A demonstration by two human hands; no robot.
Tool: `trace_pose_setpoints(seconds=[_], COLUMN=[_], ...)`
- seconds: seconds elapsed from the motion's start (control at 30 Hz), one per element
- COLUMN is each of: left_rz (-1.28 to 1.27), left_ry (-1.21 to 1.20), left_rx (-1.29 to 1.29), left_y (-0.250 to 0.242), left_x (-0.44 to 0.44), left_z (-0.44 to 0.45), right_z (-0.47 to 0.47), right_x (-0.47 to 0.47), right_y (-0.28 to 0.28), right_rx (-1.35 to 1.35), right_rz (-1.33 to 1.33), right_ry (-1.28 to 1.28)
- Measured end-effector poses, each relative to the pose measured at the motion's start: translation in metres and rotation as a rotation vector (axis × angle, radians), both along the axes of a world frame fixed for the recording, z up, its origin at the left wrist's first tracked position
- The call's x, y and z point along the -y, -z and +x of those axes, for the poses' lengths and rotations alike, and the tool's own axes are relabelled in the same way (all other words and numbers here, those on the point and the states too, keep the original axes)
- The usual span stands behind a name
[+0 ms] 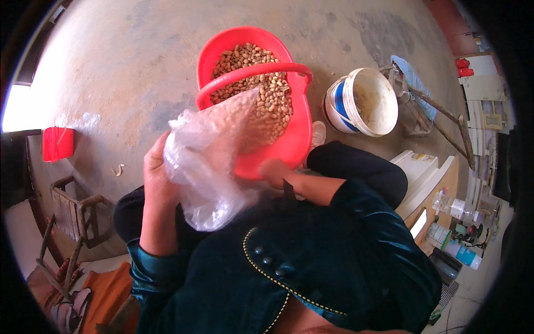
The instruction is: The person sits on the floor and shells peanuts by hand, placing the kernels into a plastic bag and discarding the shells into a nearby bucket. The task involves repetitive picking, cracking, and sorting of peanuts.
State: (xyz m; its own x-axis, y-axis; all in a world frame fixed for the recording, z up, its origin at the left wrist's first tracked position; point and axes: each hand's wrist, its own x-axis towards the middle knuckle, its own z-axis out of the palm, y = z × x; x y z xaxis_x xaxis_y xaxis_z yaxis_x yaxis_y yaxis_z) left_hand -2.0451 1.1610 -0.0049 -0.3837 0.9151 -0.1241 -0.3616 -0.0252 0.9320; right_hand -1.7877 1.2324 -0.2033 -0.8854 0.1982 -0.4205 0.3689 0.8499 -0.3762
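Observation:
A red plastic basket (302, 117) with an arched handle (250, 74) stands before me, holding many unshelled peanuts (277, 89). My left hand (160, 167) is closed on a clear plastic bag (200, 163). The bag's far corner lies over the peanuts and the near side of the basket; peanuts show through it, but whether they are in the bag or behind it I cannot tell. At the basket's near rim is my right hand (275, 172), blurred, its fingers partly hidden, so its grip is unclear.
Right of the basket, a white and blue plastic bucket (342, 104) stands on the concrete floor. A small red container (57, 144) and a wooden stool (69, 208) are at the left. A forked wooden frame (459, 125) and a table with bottles (452, 206) stand at the right.

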Motion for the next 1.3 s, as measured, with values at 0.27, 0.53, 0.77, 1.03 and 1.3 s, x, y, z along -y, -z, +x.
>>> trace_pose_setpoints(seconds=[0.27,0.53,0.77,1.03,1.3], left_rz=[-0.373,0.016,-0.061,0.107,0.001], left_ry=[-0.409,-0.465,-0.461,-0.269,-0.123], left_rx=[-0.580,-0.152,-0.440,-0.159,-0.351], left_y=[-0.049,-0.026,-0.030,-0.037,-0.063], left_x=[0.050,0.051,0.048,0.028,-0.001], left_z=[-0.073,-0.084,-0.095,-0.059,-0.030], right_z=[-0.047,-0.044,-0.067,-0.055,-0.003], right_x=[-0.113,-0.065,-0.111,-0.114,-0.033], right_y=[-0.130,-0.130,-0.156,-0.128,-0.050], right_rx=[0.135,0.119,0.026,-0.274,-0.088], right_rz=[0.099,0.070,0.103,0.200,0.012], right_ry=[0.054,-0.064,-0.008,0.056,-0.003])
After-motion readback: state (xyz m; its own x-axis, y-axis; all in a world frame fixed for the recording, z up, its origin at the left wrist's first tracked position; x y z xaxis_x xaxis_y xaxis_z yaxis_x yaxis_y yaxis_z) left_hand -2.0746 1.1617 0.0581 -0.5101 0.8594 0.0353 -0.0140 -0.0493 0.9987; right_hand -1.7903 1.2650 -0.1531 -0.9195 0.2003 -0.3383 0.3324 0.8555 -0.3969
